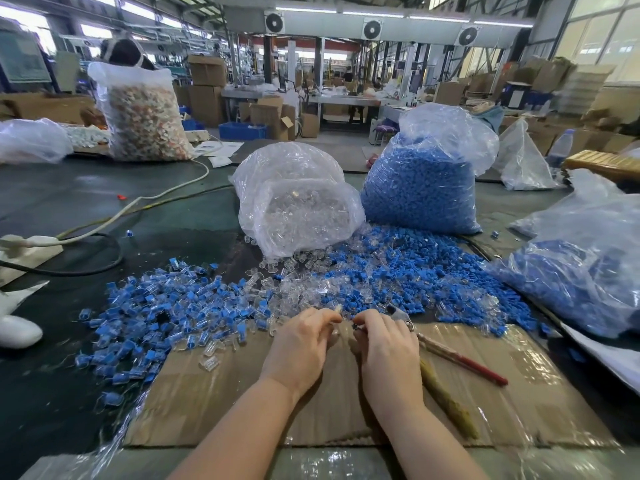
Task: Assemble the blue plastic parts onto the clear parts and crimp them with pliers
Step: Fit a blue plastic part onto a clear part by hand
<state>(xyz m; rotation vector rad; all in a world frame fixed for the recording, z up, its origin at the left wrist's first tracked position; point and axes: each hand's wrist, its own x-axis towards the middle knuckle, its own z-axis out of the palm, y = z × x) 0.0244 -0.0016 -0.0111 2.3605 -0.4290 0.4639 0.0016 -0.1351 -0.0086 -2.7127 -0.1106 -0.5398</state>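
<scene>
Bag of blue parts (420,192) and bag of clear parts (294,202) are standing toward the desk's far edge, loose parts spilling before them. Cardboard sheet (214,403) is covering the near edge. Pliers (446,351) are lying just right of my right hand (388,348), handles running toward the near right corner. My left hand (301,344) is pinching a clear part (336,309); my right hand's fingers are curling on something small and dark, identity uncertain, fingertips nearly meeting.

No readable text, labels, brands or numbers anywhere
</scene>
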